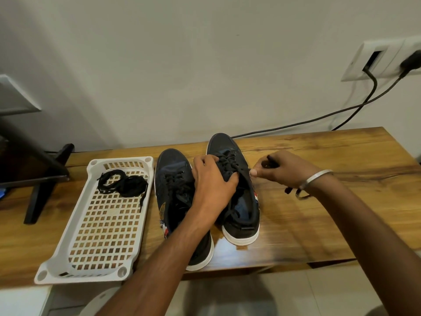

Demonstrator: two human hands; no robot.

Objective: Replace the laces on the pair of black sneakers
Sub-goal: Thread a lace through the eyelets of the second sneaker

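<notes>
Sneakers, two of them, black canvas with white rubber soles, stand side by side on the wooden worktop (330,169), toes pointing toward the wall. The right black sneaker (237,201) sits a little farther back than the left black sneaker (175,185), and the two touch or nearly touch along their inner sides. The left hand (211,181) reaches over the left sneaker and grips the laced front of the right one, fingers curled over its black laces (229,159) and thumb hooked against the tongue. The right hand (282,169), with a metal bangle (315,176) at the wrist, is just beside the outer edge of the right sneaker; its fingers are curled round a black lace end (272,161) that loops out above the knuckles. To the left of the shoes lies a white perforated plastic tray (68,252), close to the left sneaker, holding a loose bundle of spare black laces (123,181) in its far half. A dark stand (45,179) rests at the worktop's left end. Black cables (319,117) run down from a white wall socket plate (385,60) behind the worktop.
</notes>
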